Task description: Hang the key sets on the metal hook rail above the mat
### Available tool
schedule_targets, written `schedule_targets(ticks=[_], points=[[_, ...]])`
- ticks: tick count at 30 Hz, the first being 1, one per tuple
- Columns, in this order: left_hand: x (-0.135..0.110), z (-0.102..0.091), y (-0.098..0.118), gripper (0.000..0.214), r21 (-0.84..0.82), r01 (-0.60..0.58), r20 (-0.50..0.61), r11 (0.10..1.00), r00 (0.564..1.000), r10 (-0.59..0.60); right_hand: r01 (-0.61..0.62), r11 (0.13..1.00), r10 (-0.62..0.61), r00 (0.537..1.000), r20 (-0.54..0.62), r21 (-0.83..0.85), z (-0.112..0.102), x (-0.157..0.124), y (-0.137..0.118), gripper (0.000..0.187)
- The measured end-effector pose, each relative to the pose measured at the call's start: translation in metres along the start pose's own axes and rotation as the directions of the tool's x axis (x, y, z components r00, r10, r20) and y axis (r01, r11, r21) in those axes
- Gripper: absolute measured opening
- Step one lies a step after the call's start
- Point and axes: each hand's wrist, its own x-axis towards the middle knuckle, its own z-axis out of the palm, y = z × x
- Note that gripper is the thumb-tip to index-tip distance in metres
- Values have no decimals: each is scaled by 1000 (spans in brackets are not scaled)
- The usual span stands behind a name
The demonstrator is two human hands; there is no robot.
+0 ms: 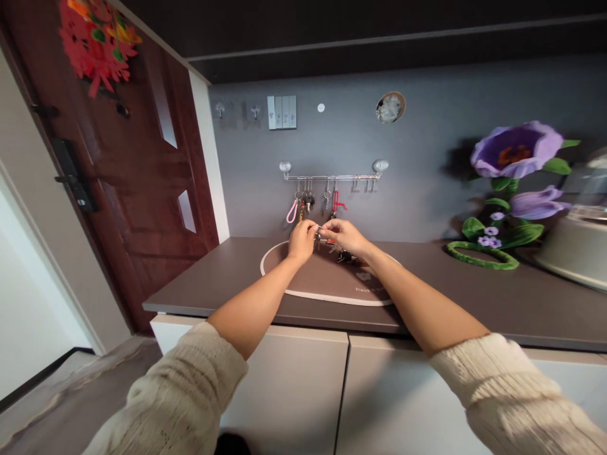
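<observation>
My left hand (pixel 302 241) and my right hand (pixel 347 236) meet above the oval brown mat (pixel 327 281), fingertips pinched close together. Between them is a small metal key ring (pixel 318 239), gripped from both sides; its details are partly hidden by the fingers. Dark keys (pixel 346 256) show just under my right hand, over the mat; whether they hang from the ring or lie on the mat I cannot tell. Behind the hands, a clear hook rail (pixel 332 177) on the wall carries several key sets, among them a pink loop (pixel 292 212) and a red cord (pixel 336 201).
The dark countertop (pixel 203 278) spans white cabinets (pixel 289 379). At right stand purple artificial flowers (pixel 516 151) and a pale domed object (pixel 576 243). A dark shelf (pixel 379 38) overhangs the counter. Wall switches (pixel 282 112) are above the rail; a reddish door (pixel 137 164) is at left.
</observation>
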Motion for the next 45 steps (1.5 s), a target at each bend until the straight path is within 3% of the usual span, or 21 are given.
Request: schedule_targets(ticks=[16, 25, 32, 36, 45], points=[[-5, 2, 6, 21, 35, -20, -26, 999, 999, 21, 31, 998, -26, 995, -91, 56, -5, 3, 12, 32], [-12, 10, 7, 25, 181, -71, 77, 981, 995, 58, 0, 957, 60, 978, -202, 289, -20, 8, 15, 36], [-15, 16, 6, 27, 203, -103, 146, 974, 987, 74, -94, 865, 251, 931, -264, 493, -49, 21, 5, 23], [-16, 18, 5, 27, 229, -102, 175, 968, 983, 62, -102, 838, 332, 875, -353, 535, -63, 35, 5, 12], [-16, 18, 6, 29, 258, -88, 184, 962, 982, 41, -73, 759, 426, 807, -408, 646, -66, 60, 3, 17]])
